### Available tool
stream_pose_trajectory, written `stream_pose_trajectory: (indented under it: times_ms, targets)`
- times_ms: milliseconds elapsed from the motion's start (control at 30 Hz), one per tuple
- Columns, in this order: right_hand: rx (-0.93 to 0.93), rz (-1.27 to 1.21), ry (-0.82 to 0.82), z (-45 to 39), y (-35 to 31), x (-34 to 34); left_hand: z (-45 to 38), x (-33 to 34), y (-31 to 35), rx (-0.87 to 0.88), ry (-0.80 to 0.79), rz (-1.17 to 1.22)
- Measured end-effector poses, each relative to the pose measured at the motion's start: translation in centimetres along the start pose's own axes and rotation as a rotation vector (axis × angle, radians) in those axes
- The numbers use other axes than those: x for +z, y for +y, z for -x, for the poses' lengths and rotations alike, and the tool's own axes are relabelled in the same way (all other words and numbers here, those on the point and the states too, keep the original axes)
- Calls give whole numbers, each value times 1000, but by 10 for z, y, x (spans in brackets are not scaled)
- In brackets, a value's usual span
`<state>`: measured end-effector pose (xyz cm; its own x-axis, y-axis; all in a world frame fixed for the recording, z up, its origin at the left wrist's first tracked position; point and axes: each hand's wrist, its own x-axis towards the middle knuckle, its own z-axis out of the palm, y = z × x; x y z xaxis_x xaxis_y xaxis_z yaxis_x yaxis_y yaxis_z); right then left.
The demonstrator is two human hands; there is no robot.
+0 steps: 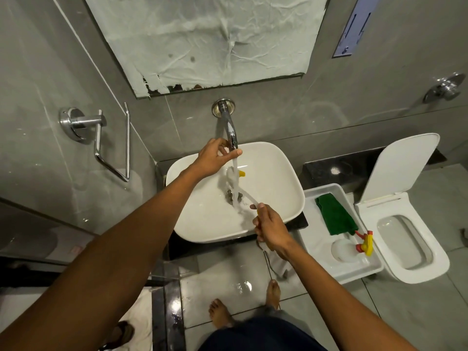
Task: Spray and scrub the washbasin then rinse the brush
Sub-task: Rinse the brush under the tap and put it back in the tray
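Over the washbasin (273, 173): right hand (272, 228) fisted around brush (234, 177) handle, bristle head in the running stream above the drain. Beyond, left hand (215, 158) at the tap (231, 133) spout, thumb and fingers loosely pinched at its tip.

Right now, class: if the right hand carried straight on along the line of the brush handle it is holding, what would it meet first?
The right hand points up-left over the washbasin. It would most likely meet the water stream first, then the brush head beneath the tap. Depth is uncertain from this view.
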<state>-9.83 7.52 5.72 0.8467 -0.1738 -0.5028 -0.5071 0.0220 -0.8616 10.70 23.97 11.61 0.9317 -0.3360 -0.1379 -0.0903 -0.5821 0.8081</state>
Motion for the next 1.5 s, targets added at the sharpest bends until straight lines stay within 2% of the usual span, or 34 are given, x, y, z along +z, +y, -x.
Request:
stream_pose_trajectory:
  times_ms: [67,167,300,367,433,567,633,900,1100,1200,1300,1400,1500]
  targets:
    - [123,-240,-42,-1,-3,-2,-1,-1,2,-15,-27,98]
    - [241,-475,-113,-1,-6,-6,-4,-5,5,-49,-88,210]
    - [272,-573,-152,0,-4,-8,-5,-9,2,-108,-148,322]
    - [213,-478,-125,1,-1,-8,-5,-10,1,-116,-143,345]
    - [108,-281,-76,1,3,-7,-5,-9,0,-120,-131,373]
    - [-283,411,52,3,11,-8,-4,-3,1,-105,-80,437]
    - [-375,554,113,3,14,-6,-3,0,1,-94,-38,460]
    - [-410,555,239,-2,19,9,3,22,11,-130,235,401]
    - [-482,537,340,-5,12,20,5,46,28,-102,473,145]
    - [-432,590,313,-12,13,20,3,45,29,-95,476,100]
    - [-277,759,206,-22,13,18,2,41,29,-82,464,75]
    - [-269,725,239,-24,8,19,2,40,28,-76,449,65]
    - [-226,783,188,-28,4,18,2,41,26,-75,449,71]
